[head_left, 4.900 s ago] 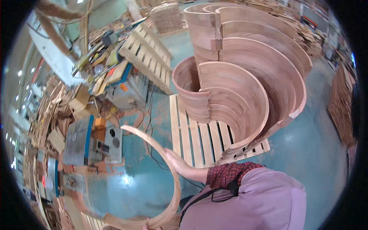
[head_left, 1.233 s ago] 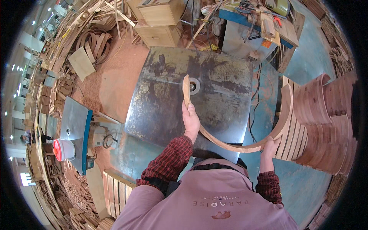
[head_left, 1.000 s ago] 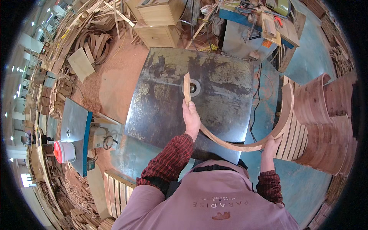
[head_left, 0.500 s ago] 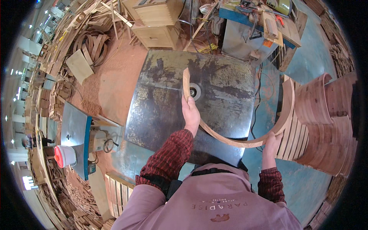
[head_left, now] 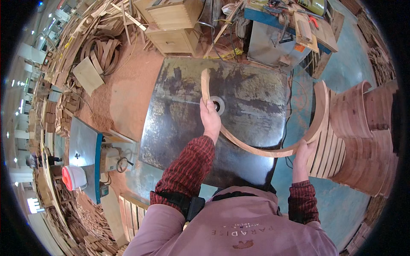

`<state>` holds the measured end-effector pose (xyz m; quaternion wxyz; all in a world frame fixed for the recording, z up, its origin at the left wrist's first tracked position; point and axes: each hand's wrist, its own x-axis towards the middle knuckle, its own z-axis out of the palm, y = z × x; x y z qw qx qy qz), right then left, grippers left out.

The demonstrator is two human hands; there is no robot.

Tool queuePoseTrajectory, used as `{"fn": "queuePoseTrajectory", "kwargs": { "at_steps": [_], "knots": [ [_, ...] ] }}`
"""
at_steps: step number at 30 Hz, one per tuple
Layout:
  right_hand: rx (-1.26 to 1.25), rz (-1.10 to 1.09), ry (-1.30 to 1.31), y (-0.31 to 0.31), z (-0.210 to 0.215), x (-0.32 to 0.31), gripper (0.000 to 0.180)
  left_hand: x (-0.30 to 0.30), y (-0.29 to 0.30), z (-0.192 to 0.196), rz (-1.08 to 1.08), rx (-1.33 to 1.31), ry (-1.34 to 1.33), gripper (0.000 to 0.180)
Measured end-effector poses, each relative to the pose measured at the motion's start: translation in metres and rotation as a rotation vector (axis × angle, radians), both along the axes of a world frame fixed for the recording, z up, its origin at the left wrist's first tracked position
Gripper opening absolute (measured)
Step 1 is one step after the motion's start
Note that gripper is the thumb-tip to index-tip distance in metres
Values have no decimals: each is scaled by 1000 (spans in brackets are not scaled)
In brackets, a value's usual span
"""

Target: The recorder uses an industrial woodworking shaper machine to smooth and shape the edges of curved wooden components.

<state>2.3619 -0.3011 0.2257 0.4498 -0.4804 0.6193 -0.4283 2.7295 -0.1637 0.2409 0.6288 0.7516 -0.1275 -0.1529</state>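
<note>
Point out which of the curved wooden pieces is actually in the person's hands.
The single U-shaped bent strip over the metal table, gripped by left hand and right hand. The other curved pieces sit stacked at right, untouched.

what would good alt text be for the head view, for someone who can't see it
Seen from above, a person holds a curved wooden strip over a dark metal machine table, left hand near one end, right hand near the other. Stacked curved wooden pieces stand at right; sawdust and wood scraps lie at left.

orange label [head_left: 299,48] on grey machine [head_left: 273,45]
</note>
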Motion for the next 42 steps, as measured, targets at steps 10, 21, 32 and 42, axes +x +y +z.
{"fn": "queuePoseTrajectory", "kwargs": {
  "at_steps": [10, 21, 32, 42],
  "knots": [
    [62, -151, 274, -16, -10, 40, 58, 48, -5, -48, -33, -90, 280, 27],
    [0, -242, 240, -29, 40, 109, 74, 97, -31, -30, -13, 154, 27, 64],
    [43, -226, 224, -35, 49, 150, 70, 142, -31, -40, -6, 189, -64, 64],
    [25, -201, 221, -47, 46, 205, 69, 198, -25, -48, 102, 203, -57, 66]
  ]
}}
